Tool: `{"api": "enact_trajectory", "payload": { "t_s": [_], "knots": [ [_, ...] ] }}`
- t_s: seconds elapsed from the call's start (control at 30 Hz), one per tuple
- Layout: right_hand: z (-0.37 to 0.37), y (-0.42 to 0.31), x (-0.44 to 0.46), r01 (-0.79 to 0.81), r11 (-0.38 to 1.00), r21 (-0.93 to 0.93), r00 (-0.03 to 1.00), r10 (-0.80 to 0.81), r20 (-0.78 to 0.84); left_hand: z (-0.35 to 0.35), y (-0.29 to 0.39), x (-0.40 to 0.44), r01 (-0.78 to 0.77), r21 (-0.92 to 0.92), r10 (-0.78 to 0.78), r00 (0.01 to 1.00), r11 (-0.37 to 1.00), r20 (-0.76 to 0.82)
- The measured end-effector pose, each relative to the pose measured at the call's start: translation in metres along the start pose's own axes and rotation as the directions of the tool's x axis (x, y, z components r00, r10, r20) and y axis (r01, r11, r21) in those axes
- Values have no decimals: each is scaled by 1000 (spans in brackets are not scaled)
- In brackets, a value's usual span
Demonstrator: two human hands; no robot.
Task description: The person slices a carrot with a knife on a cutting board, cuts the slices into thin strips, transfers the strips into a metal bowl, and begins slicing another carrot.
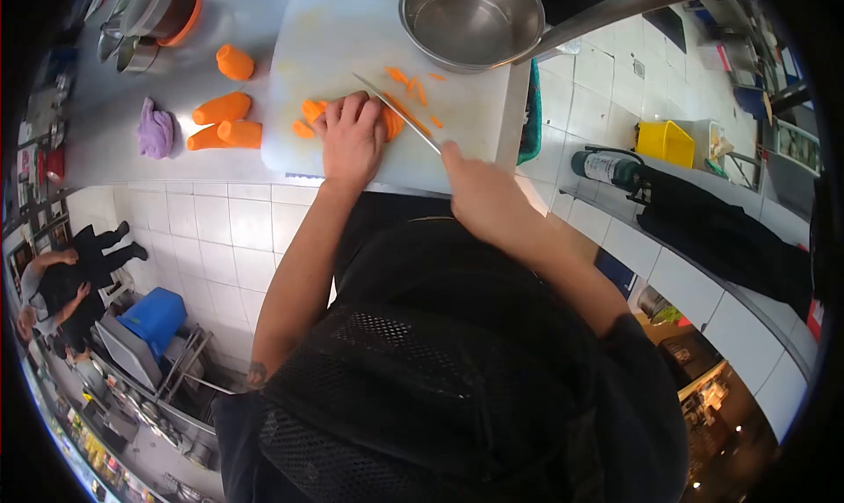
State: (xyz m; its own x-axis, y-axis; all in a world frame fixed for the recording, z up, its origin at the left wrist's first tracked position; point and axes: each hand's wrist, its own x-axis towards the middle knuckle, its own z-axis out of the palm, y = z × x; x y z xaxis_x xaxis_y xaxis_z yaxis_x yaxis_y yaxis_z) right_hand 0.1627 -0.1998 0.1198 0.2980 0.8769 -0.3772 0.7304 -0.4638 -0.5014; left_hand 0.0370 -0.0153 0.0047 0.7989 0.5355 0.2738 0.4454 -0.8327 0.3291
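On the white cutting board (308, 59), my left hand (353, 142) presses down on sliced carrot (393, 123), fingers curled over it. My right hand (488, 195) grips the handle of a knife (400, 112), whose blade lies along the right side of the carrot, pointing up and left. Thin carrot strips (417, 88) are scattered to the right of the blade. A few carrot bits (302, 129) stick out left of my left hand. The handle is mostly hidden in my fist.
A metal saucepan (475, 19) rests at the board's top right, handle reaching right. Several peeled carrot pieces (221, 108) and a purple cloth-like item (156, 129) lie left on the steel counter (193, 164). Containers (149, 9) stand top left. Another person (75, 274) is far left.
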Motion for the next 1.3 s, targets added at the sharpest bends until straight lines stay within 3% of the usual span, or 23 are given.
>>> {"api": "enact_trajectory", "payload": {
  "t_s": [0.07, 0.17, 0.23, 0.3, 0.37, 0.4, 0.53, 0.7, 0.73, 0.77, 0.83, 0.97, 1.07, 1.13, 1.17, 1.23, 1.27, 1.3],
  "knots": [
    [13, 13, 32, -30, 1000, 1, 999, 30, -45, 0, 2, 2, 2, 6, -2, 1000, 1000, 6],
    [0, 7, 45, 67, 998, 20, 992, -65, -106, -4, 1, -2, 1, 15, -1, 1000, 1000, 7],
    [-33, -11, 13, 64, 998, -25, 998, -64, 8, -2, 3, 3, -3, -6, 3, 1000, 1000, -16],
    [-25, -4, 4, 72, 997, -4, 997, -72, 9, -2, 3, 1, 4, 28, -4, 1000, 1000, -21],
    [4, 8, 9, -47, 999, -10, 998, 48, 39, -3, 3, -3, 7, 5, -7, 1000, 1000, -21],
    [26, 23, 25, -26, 1000, -10, 999, 26, -36, -4, 4, -3, 3, -1, -3, 1000, 1000, -6],
    [1, 12, 47, 50, 999, 11, 994, -48, -102, -3, 3, 2, 13, 12, -13, 1000, 1000, -5],
    [-34, -14, -4, -30, 999, -25, 989, 34, 141, 1, 3, 2, 48, 55, -47, 999, 997, -16],
    [4, 8, 11, -36, 999, -19, 998, 37, 57, 1, 2, 1, 36, 28, -35, 999, 999, -35],
    [12, 12, 25, -34, 999, -17, 998, 34, 55, 1, 3, -1, 20, -2, -21, 999, 1000, -47],
    [20, 9, 49, 35, 999, 10, 994, -34, -107, -1, 3, 1, 17, 6, -17, 999, 1000, -31],
    [-19, -12, 31, 52, 999, -2, 998, -52, -43, -6, 6, -1, 14, -21, -14, 1000, 1000, -16],
    [-22, -14, 5, -56, 998, 3, 989, 55, 135, 0, 4, 0, 40, -4, -40, 998, 999, -54],
    [28, 10, 37, -37, 998, 50, 999, 39, -37, 0, 3, -1, 25, 22, -24, 999, 999, -26],
    [29, 12, 53, -38, 998, 48, 999, 39, -35, 0, 4, -1, 26, 20, -26, 999, 999, -26],
    [23, 4, 75, 174, 985, 0, 959, -169, -227, -2, 4, 0, 9, -9, -10, 999, 1000, -42],
    [16, 4, 63, 166, 986, 0, 958, -161, -237, -3, 5, 1, -3, -12, 2, 999, 1000, -42],
    [-14, -9, 41, 111, 993, 29, 986, -107, -129, -2, 5, 3, -2, 0, 2, 998, 1000, -62]
  ]
}}
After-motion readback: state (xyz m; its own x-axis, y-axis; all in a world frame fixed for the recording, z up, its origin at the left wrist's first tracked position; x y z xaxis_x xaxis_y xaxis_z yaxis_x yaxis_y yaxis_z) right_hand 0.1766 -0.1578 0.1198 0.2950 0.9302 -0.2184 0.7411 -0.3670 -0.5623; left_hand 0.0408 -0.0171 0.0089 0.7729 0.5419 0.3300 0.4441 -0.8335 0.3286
